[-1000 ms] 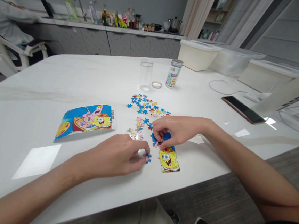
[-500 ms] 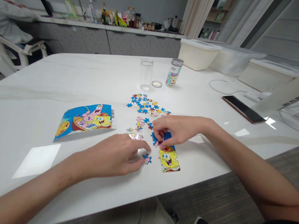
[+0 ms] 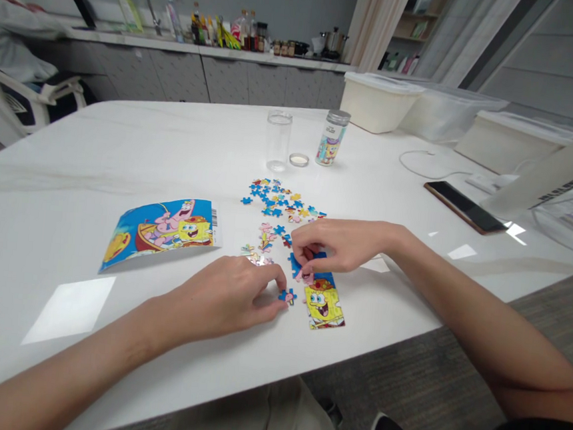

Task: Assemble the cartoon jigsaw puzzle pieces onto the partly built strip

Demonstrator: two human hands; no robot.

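Note:
Between the thumb and forefinger of my left hand [image 3: 239, 294] is a small blue and pink puzzle piece [image 3: 289, 297], close to the tabletop. It sits just left of the partly joined puzzle [image 3: 326, 305], which shows a yellow cartoon face below and blue above. My right hand [image 3: 331, 246] is curled over the puzzle's upper part, its fingertips closed at a pink puzzle piece [image 3: 306, 275]; its fingers partly cover the blue area. Loose puzzle pieces [image 3: 267, 237] lie beyond my hands, and a larger heap of mostly blue pieces [image 3: 272, 197] lies farther back.
A curved picture sheet [image 3: 164, 234] lies left. Farther back stand a clear jar [image 3: 277, 140], a lid [image 3: 299, 160] and a printed jar [image 3: 332, 139]. A phone [image 3: 465, 207], cables and storage boxes [image 3: 381, 103] are at right. Someone's sleeve [image 3: 16, 37] shows far left.
My left hand has brought its puzzle piece slightly right and up, nearer the joined puzzle, and the piece has turned. My right hand stays over the puzzle's upper part.

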